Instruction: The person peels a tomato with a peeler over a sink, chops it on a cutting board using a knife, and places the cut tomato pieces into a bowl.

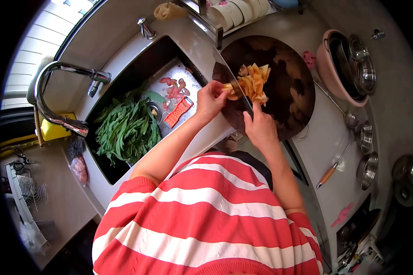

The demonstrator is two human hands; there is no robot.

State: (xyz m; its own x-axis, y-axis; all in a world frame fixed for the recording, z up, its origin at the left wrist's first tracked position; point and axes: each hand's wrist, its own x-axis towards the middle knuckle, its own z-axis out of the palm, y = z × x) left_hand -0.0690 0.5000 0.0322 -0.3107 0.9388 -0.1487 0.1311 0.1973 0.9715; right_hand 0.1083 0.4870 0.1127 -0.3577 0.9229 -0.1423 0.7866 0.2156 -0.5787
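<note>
My right hand (262,127) is wrapped round the handle of a kitchen cleaver (230,73), its index finger stretched along the near end. The cleaver's wide blade stands over a dark round cutting board (287,68). On the blade's left side, my left hand (210,100) pinches a yellow-orange piece of food (229,90) against or close to the board. To the right of the blade lies a pile of yellow-orange slices (254,82); their exact kind is unclear.
The sink (167,43) at left holds leafy greens (128,123), reddish peelings (175,89) and an orange grater (179,112). A faucet (46,91) arches over it. Rightward are a pink basin (328,68), a ladle (351,120) and metal bowls (367,169). A dish rack (206,23) stands behind.
</note>
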